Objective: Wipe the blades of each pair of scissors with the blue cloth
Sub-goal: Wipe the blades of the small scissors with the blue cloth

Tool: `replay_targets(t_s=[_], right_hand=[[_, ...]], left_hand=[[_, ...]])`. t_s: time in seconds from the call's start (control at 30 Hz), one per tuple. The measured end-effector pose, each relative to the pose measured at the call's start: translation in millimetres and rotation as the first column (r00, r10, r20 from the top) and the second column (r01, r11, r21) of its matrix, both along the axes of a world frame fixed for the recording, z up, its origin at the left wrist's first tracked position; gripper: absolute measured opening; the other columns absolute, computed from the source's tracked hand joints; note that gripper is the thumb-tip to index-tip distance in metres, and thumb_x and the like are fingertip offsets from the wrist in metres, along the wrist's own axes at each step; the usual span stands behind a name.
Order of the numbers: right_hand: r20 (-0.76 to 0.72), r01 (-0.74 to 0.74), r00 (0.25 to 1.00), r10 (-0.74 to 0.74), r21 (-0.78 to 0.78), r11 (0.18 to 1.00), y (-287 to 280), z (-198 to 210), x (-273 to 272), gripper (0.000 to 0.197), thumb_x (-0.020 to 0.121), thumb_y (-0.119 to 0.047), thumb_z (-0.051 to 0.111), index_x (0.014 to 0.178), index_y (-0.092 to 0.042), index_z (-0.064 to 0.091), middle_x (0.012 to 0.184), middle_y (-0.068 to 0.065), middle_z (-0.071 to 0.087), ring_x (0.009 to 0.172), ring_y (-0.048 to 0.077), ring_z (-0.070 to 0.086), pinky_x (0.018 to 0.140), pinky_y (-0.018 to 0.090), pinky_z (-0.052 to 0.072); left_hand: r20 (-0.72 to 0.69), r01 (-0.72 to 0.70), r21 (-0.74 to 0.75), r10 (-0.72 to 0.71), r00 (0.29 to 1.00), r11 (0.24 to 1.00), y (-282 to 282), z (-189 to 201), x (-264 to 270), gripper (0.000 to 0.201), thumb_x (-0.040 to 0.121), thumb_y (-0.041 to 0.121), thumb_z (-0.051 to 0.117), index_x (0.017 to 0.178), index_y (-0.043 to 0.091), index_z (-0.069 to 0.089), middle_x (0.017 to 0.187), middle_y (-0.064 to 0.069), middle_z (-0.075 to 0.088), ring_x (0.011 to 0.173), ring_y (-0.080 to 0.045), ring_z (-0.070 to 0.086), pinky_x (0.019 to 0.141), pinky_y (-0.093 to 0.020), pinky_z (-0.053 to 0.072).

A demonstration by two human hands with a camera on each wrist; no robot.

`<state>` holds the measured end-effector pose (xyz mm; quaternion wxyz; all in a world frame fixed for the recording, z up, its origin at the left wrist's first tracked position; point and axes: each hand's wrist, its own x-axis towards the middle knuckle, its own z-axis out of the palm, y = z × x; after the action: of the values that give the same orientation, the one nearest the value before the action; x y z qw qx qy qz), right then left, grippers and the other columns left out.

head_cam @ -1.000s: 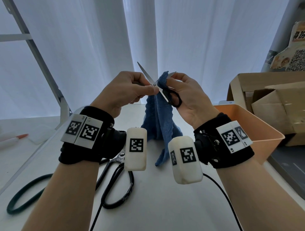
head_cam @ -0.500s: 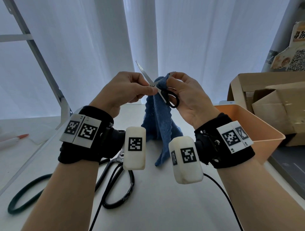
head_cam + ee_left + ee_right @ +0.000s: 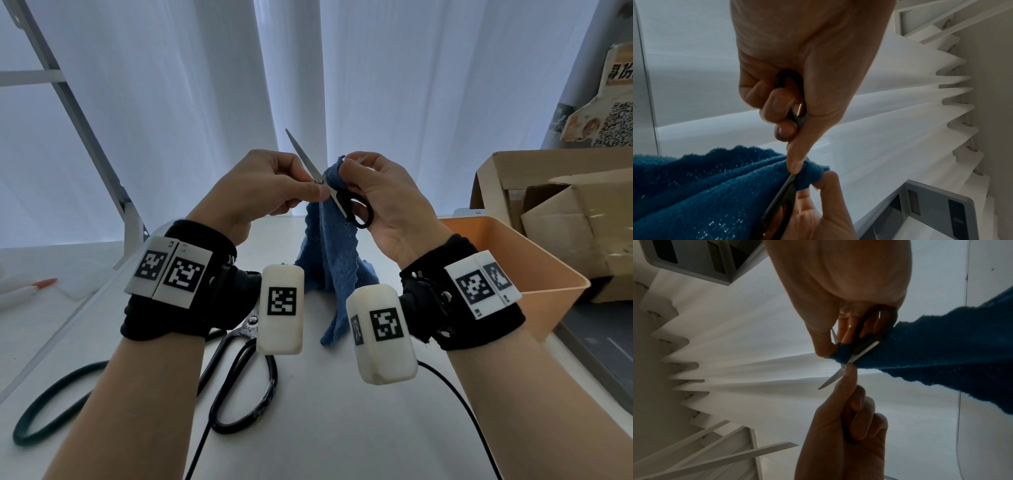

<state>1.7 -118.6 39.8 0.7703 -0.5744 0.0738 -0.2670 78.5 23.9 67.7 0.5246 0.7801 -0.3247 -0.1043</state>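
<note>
The person holds a small pair of black-handled scissors (image 3: 337, 197) up in front of the chest, blades spread wide apart. The left hand (image 3: 263, 192) is curled round one handle loop, thumb tip pressed at the pivot, and its bare blade runs from the pivot toward eleven o'clock. The right hand (image 3: 383, 202) pinches a fold of the blue cloth (image 3: 329, 253) round the other blade, close to the pivot, so that only the tip shows past the fingers toward one o'clock; the second handle loop hangs against this palm. The rest of the cloth trails down at six o'clock until its lower end reaches the white tabletop (image 3: 342, 411). What matters for the next stroke, I judge, is that the wrapped blade's long axis runs up and to the right, away from the pivot, so the right hand, the nearer one, would have to slide the fold outward along that line while the left keeps the scissors steady. A larger pair of black-handled shears (image 3: 239, 370) lies on the tabletop beneath the left wrist, with a peach-coloured bin (image 3: 534, 260) at three o'clock.
</note>
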Motion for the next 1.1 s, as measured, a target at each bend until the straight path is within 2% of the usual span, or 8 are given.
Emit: replay_targets(t_s=[0.17, 0.3, 0.5, 0.67, 0.83, 1.0, 1.1], right_hand=[[0.004, 0.004, 1.000, -0.004, 0.000, 1.000, 0.4, -0.4, 0.5, 0.014, 0.091, -0.001, 0.060, 0.101, -0.009, 0.057, 0.078, 0.005, 0.069, 0.063, 0.012, 0.067, 0.055, 0.019, 0.051], [-0.009, -0.005, 1.000, 0.005, -0.036, 0.999, 0.9, 0.8, -0.7, 0.015, 0.091, -0.003, 0.062, 0.103, -0.011, 0.057, 0.074, 0.001, 0.069, 0.063, 0.009, 0.066, 0.056, 0.018, 0.050], [-0.003, -0.020, 1.000, 0.020, -0.025, 0.999, 1.1, 1.0, -1.2, 0.018, 0.090, -0.001, 0.063, 0.104, -0.010, 0.057, 0.078, 0.005, 0.068, 0.063, 0.011, 0.066, 0.056, 0.019, 0.050], [-0.024, -0.002, 1.000, 0.001, -0.032, 0.999, 1.0, 0.8, 0.0, 0.015, 0.090, -0.001, 0.061, 0.100, -0.011, 0.058, 0.080, 0.005, 0.066, 0.062, 0.010, 0.065, 0.056, 0.019, 0.051], [-0.017, -0.020, 1.000, 0.020, -0.010, 1.000, 1.2, 0.4, -0.9, 0.014, 0.091, -0.001, 0.061, 0.101, -0.010, 0.057, 0.077, 0.004, 0.066, 0.061, 0.009, 0.065, 0.054, 0.019, 0.050], [-0.019, -0.007, 1.000, 0.007, -0.006, 1.000, 1.1, 0.2, 0.2, 0.013, 0.091, 0.001, 0.058, 0.097, -0.011, 0.057, 0.079, 0.005, 0.066, 0.063, 0.012, 0.064, 0.054, 0.020, 0.050], [-0.004, -0.031, 1.000, 0.031, 0.003, 1.000, 1.1, -0.1, -0.1, 0.015, 0.090, 0.001, 0.061, 0.099, -0.010, 0.057, 0.079, 0.006, 0.066, 0.064, 0.013, 0.066, 0.055, 0.020, 0.051]], left_hand=[[-0.002, -0.007, 0.005, 0.007, 1.000, 1.000, 0.4, 0.7, -0.4, 0.028, 0.078, 0.012, 0.082, 0.067, 0.015, 0.057, 0.067, -0.005, 0.053, 0.051, -0.009, 0.042, 0.046, -0.013, 0.035], [-0.006, 0.001, 0.008, -0.001, 1.000, 1.000, 1.4, 1.4, -0.8, 0.028, 0.078, 0.013, 0.082, 0.067, 0.016, 0.056, 0.065, -0.003, 0.052, 0.052, -0.009, 0.042, 0.049, -0.015, 0.035], [-0.011, 0.000, 0.007, 0.001, 1.000, 1.000, 1.3, 1.4, -1.5, 0.028, 0.078, 0.012, 0.083, 0.067, 0.016, 0.057, 0.069, -0.006, 0.051, 0.054, -0.011, 0.041, 0.053, -0.019, 0.033], [-0.010, -0.002, 0.013, 0.003, 1.000, 1.000, 0.7, 0.9, -2.1, 0.028, 0.078, 0.012, 0.082, 0.068, 0.015, 0.056, 0.069, -0.008, 0.052, 0.051, -0.008, 0.041, 0.046, -0.014, 0.034], [-0.008, 0.005, 0.014, -0.005, 1.000, 1.000, 1.1, 0.8, -2.0, 0.027, 0.078, 0.013, 0.082, 0.068, 0.015, 0.057, 0.079, -0.012, 0.053, 0.057, -0.012, 0.041, 0.050, -0.016, 0.034], [-0.002, -0.002, 0.021, 0.002, 1.000, 1.000, 0.9, 0.4, -1.1, 0.028, 0.079, 0.013, 0.082, 0.068, 0.015, 0.057, 0.069, -0.008, 0.052, 0.052, -0.009, 0.041, 0.048, -0.015, 0.035], [-0.004, 0.004, 0.014, -0.004, 1.000, 1.000, 1.5, 0.4, -0.7, 0.027, 0.079, 0.013, 0.082, 0.067, 0.015, 0.057, 0.075, -0.012, 0.052, 0.054, -0.011, 0.040, 0.049, -0.016, 0.033]])
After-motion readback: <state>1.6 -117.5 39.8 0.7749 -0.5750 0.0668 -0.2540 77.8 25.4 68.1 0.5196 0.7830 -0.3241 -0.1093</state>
